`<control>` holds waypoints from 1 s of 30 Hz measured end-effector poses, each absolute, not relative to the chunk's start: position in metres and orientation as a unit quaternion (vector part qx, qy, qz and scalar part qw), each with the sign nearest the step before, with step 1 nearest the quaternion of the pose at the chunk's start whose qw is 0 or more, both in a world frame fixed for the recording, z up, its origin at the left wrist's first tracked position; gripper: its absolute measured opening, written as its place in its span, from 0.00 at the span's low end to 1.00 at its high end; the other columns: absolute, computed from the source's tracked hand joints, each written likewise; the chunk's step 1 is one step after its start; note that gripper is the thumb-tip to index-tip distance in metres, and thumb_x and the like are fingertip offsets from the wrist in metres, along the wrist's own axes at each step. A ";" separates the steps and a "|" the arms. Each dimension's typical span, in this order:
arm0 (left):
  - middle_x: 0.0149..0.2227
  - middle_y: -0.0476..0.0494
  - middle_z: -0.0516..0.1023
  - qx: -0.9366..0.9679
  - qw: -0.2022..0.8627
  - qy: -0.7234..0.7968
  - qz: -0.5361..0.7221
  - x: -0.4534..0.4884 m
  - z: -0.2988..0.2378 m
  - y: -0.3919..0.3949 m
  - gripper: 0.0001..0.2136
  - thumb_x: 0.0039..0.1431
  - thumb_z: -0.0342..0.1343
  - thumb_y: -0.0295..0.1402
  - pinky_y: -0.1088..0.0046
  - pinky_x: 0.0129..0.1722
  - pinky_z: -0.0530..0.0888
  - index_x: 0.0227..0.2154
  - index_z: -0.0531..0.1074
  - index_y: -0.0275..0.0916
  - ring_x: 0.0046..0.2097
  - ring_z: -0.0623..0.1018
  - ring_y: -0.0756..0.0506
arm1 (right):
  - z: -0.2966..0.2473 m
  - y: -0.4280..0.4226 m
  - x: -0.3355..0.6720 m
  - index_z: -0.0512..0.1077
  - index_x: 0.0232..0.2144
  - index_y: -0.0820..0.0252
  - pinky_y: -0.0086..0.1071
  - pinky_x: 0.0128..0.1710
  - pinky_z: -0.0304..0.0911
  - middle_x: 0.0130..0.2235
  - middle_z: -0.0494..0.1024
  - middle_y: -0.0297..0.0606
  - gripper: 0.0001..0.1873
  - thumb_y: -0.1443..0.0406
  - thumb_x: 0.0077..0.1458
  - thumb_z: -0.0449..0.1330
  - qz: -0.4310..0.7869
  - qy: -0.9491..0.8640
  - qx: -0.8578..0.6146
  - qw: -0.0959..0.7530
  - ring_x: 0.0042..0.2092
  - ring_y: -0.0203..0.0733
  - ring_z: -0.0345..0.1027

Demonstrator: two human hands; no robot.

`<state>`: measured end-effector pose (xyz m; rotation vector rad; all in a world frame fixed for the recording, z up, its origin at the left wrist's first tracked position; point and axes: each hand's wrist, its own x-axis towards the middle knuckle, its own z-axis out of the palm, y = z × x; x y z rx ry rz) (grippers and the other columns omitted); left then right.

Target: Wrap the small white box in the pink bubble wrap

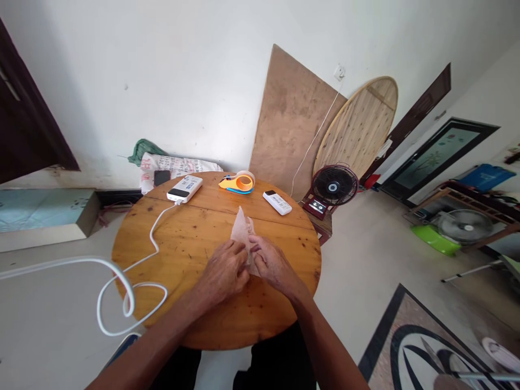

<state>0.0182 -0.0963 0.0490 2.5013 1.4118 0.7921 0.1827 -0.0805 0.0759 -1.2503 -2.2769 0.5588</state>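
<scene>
A thin, whitish, crumpled wrapping sheet (241, 225) stands out in a pointed fold near the middle of the round wooden table (190, 233). My left hand (226, 271) is closed on its left side, fingers curled under. Pinching the opposite edge, my right hand (273, 264) has its thumb and fingers bent close to the left fingertips. Both hands cover the lower part of the sheet, and whether anything lies inside it cannot be seen. Beyond the sheet lies an orange and blue tape dispenser (238, 183) with a roll of tape.
A white power bank (184, 188) with a white cable (153, 230) sits at the table's left; another white power bank (277, 202) lies at the right. The cable loops past the left edge. A black fan (335, 186) stands beyond the table, near leaning boards (294, 119).
</scene>
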 end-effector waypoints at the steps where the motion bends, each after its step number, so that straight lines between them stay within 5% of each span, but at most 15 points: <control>1: 0.40 0.41 0.74 0.839 0.087 0.466 0.266 0.019 0.049 -0.096 0.07 0.48 0.50 0.25 0.61 0.47 0.68 0.29 0.70 0.39 0.45 0.70 0.40 | 0.078 -0.079 0.183 0.62 0.51 0.60 0.34 0.48 0.61 0.47 0.72 0.42 0.21 0.72 0.55 0.48 0.201 -0.828 -0.467 0.237 0.46 0.39 0.68; 14: 0.44 0.39 0.73 0.848 0.074 0.451 0.268 0.019 0.041 -0.097 0.08 0.49 0.49 0.23 0.60 0.53 0.68 0.31 0.68 0.38 0.52 0.67 0.39 | 0.075 -0.009 0.156 0.61 0.54 0.60 0.30 0.36 0.56 0.37 0.78 0.40 0.22 0.65 0.56 0.51 0.077 -0.806 -0.585 0.051 0.38 0.42 0.69; 23: 0.47 0.38 0.72 0.860 0.077 0.429 0.265 0.015 0.036 -0.094 0.07 0.50 0.49 0.22 0.59 0.54 0.67 0.32 0.67 0.38 0.53 0.67 0.39 | 0.083 -0.048 0.203 0.64 0.51 0.58 0.31 0.41 0.58 0.43 0.77 0.39 0.18 0.65 0.58 0.52 0.170 -0.781 -0.569 0.194 0.43 0.39 0.70; 30: 0.47 0.38 0.74 0.879 0.060 0.408 0.239 0.014 0.041 -0.093 0.08 0.50 0.48 0.22 0.62 0.52 0.67 0.33 0.68 0.38 0.51 0.68 0.40 | 0.082 -0.078 0.201 0.66 0.49 0.59 0.34 0.42 0.59 0.42 0.77 0.39 0.19 0.61 0.56 0.57 0.189 -0.771 -0.575 0.199 0.43 0.41 0.69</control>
